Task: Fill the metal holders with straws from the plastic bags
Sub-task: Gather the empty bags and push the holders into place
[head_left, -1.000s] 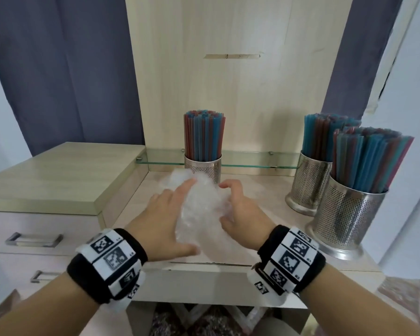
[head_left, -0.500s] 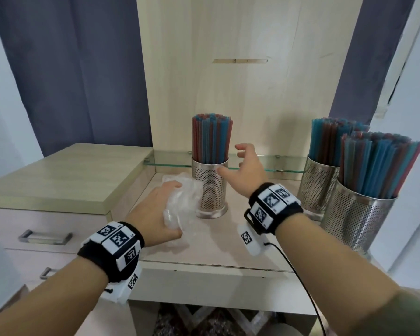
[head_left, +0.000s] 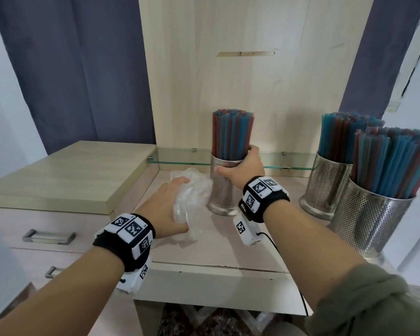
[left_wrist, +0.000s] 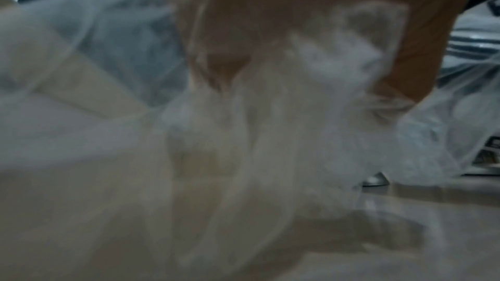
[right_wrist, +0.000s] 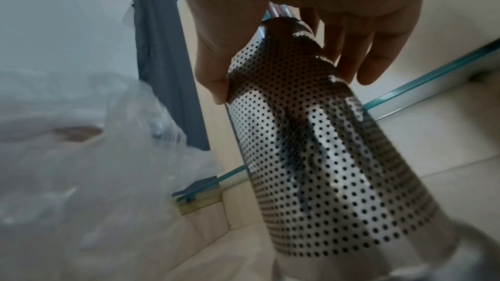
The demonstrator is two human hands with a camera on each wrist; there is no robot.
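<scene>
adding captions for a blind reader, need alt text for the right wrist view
A right hand grips the rim of a perforated cylindrical metal straw holder, thumb on one side and fingers on the other. Crumpled clear plastic bag lies to the left, with a glass shelf edge behind.

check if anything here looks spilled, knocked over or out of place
Nothing is spilled or tipped. All three metal holders, the middle holder gripped by the right hand and the two holders on the right, stand upright and full. The only loose item is the crumpled plastic bag the left hand holds.
</scene>
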